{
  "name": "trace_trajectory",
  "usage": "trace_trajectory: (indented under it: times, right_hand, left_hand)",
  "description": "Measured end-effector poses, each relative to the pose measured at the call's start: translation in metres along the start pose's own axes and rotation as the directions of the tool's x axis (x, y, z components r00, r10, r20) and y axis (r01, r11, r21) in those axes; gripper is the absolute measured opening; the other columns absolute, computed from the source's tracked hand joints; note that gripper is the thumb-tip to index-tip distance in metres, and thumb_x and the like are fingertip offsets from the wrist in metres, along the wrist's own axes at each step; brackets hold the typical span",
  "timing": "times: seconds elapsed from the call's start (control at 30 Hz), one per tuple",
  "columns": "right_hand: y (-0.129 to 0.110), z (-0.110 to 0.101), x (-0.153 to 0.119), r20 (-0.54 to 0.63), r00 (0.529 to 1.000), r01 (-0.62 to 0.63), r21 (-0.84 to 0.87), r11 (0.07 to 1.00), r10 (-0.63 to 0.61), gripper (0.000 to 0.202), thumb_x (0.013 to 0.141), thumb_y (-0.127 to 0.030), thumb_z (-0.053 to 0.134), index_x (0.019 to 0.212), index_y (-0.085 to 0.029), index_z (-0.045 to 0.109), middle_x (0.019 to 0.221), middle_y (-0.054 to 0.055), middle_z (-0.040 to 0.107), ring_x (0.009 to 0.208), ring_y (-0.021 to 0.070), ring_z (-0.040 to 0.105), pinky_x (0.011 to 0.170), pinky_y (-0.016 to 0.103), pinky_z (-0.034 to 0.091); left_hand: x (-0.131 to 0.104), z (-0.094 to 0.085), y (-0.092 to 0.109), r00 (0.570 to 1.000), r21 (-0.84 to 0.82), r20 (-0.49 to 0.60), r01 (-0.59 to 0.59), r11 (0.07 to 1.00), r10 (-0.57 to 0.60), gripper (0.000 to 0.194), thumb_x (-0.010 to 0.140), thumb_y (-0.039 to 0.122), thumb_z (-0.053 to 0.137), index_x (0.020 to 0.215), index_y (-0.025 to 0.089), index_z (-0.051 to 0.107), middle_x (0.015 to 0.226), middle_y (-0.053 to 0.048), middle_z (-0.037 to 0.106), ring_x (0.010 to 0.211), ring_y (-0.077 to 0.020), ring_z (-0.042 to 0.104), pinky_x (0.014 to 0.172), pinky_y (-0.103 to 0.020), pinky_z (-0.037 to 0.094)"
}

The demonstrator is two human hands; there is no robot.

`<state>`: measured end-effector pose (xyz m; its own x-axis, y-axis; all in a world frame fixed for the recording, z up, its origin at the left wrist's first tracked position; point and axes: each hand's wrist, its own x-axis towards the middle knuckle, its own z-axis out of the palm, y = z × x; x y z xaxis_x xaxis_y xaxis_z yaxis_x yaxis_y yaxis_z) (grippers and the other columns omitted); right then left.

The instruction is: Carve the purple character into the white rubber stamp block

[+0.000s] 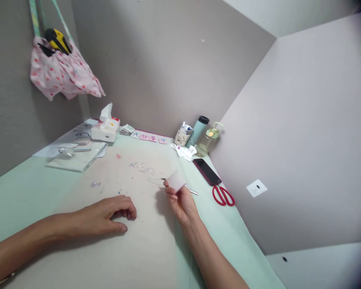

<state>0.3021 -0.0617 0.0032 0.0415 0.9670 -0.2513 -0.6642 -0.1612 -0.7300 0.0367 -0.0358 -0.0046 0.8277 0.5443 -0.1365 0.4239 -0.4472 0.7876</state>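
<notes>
My right hand [180,200] is closed around a small white square piece [176,181], raised over the right part of the work surface. A thin pointed tool sticks out to the left of these fingers, and a silvery shaft [193,192] shows to their right; whether they are one tool is hidden. My left hand [116,214] rests on the beige mat [132,257] with fingers curled, thumb apart, and nothing held. Beyond both hands lie thin curled shavings [142,168] and small scraps.
A tissue box [105,130], clear board [75,158] and small marked cards [152,138] lie at the back. Toward the right stand a pen cup [183,136], blue tumbler [198,130] and clear bottle [206,144], near a phone [207,171] and red-handled scissors [223,196].
</notes>
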Motion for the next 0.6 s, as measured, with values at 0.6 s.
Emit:
trace_trajectory:
  times: [0.6]
  right_hand:
    - [0.005,-0.012,0.011,-0.028,0.999,0.039,-0.126,0.991,-0.043,0.012,0.1,-0.017,0.071,0.09,-0.014,0.064,0.073,-0.005,0.065,0.05,0.0062,0.058,0.044,0.015,0.047]
  left_hand:
    - [0.078,-0.007,-0.036,0.962,0.405,-0.018,-0.241,0.882,0.271,0.068,0.105,0.057,0.055,0.164,0.026,0.042,0.174,-0.011,0.034,0.165,-0.0327,0.022,0.134,-0.051,0.021]
